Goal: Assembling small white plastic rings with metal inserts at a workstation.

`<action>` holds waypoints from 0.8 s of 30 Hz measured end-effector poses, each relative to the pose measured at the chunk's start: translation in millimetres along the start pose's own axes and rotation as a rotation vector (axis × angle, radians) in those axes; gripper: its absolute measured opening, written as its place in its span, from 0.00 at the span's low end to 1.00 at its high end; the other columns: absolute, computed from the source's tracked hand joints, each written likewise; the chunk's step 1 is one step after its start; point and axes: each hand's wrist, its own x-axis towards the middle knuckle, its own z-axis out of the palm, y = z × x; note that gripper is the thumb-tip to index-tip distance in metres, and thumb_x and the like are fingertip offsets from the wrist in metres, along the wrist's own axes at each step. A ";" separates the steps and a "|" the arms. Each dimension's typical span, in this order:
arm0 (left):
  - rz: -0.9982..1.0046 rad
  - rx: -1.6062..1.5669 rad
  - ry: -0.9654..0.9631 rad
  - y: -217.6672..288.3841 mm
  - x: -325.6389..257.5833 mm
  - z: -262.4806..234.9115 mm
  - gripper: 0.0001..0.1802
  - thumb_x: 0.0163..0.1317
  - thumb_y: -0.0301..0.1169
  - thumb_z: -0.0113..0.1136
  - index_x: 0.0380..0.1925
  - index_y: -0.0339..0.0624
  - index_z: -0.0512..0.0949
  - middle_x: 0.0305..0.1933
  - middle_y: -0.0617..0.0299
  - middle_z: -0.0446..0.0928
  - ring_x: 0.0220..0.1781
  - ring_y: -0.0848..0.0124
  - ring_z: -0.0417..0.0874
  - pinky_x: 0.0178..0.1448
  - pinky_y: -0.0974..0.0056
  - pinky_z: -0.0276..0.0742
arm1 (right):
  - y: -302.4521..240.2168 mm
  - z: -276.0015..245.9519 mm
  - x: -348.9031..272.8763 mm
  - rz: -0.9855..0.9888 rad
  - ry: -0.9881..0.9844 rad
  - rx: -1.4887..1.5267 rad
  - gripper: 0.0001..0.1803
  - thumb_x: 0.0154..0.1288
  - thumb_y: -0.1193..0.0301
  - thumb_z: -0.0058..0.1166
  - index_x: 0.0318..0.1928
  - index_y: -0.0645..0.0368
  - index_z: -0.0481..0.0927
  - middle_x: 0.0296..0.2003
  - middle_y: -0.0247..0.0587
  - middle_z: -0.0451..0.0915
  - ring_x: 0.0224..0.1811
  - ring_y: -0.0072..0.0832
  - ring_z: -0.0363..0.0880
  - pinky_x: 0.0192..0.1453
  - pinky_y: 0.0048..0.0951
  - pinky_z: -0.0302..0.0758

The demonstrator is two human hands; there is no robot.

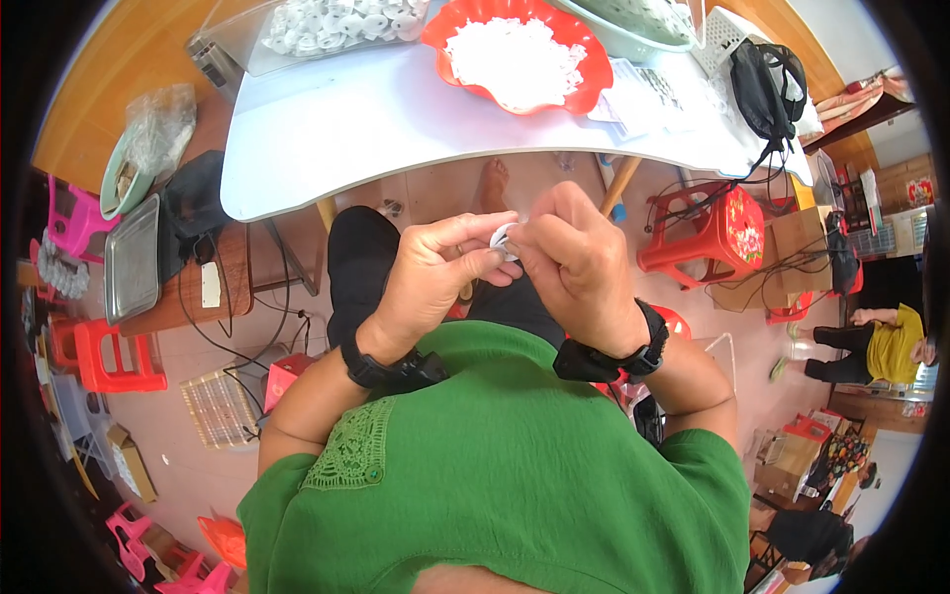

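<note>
Bright, even daylight fills the room, washing the white desk (327, 119) to near glare and leaving only soft shadows on the floor beneath it. The fisheye lens bends straight edges toward a black circular rim. The centre is sharp; detail softens and smears near the edges.

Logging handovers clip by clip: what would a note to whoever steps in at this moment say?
Left hand: fingers pinched on a small white part, above the lap.
Right hand: pinched on the same part, fingertips meeting the left's.
Stock: red bowl of white pieces and a clear tray of white rings, both on the white table.
Done: one part picked up and in hand.
Left: cannot tell how far this part is; the bowl looks full.
</note>
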 end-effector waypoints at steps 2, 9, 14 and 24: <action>-0.035 0.068 0.019 -1.6 -0.9 -0.9 0.18 0.62 0.19 0.54 0.54 0.36 0.75 0.39 0.60 0.79 0.37 0.75 0.84 0.23 0.78 0.72 | 1.7 2.4 -1.5 0.013 -0.014 0.003 0.05 0.49 0.81 0.57 0.27 0.62 0.74 0.27 0.43 0.71 0.24 0.38 0.74 0.24 0.35 0.70; 0.042 0.106 0.091 -6.7 2.5 4.5 0.18 0.65 0.18 0.50 0.55 0.35 0.74 0.43 0.61 0.75 0.39 0.73 0.84 0.27 0.78 0.73 | 8.8 10.5 -1.7 0.036 -0.008 0.013 0.06 0.54 0.83 0.57 0.33 0.63 0.79 0.26 0.43 0.72 0.25 0.35 0.74 0.27 0.29 0.70; -0.044 0.054 0.064 -1.8 3.7 1.6 0.19 0.65 0.17 0.49 0.56 0.34 0.73 0.44 0.59 0.75 0.43 0.68 0.84 0.45 0.73 0.79 | 15.1 10.5 1.9 0.067 -0.004 0.031 0.04 0.54 0.83 0.57 0.31 0.63 0.79 0.25 0.42 0.72 0.24 0.35 0.74 0.27 0.30 0.69; 0.158 0.139 0.107 -13.9 8.4 6.2 0.19 0.65 0.16 0.47 0.55 0.33 0.73 0.43 0.57 0.74 0.44 0.67 0.83 0.49 0.68 0.82 | 13.5 11.0 7.8 0.107 -0.065 0.014 0.04 0.54 0.80 0.55 0.28 0.63 0.72 0.26 0.48 0.70 0.24 0.47 0.72 0.26 0.41 0.70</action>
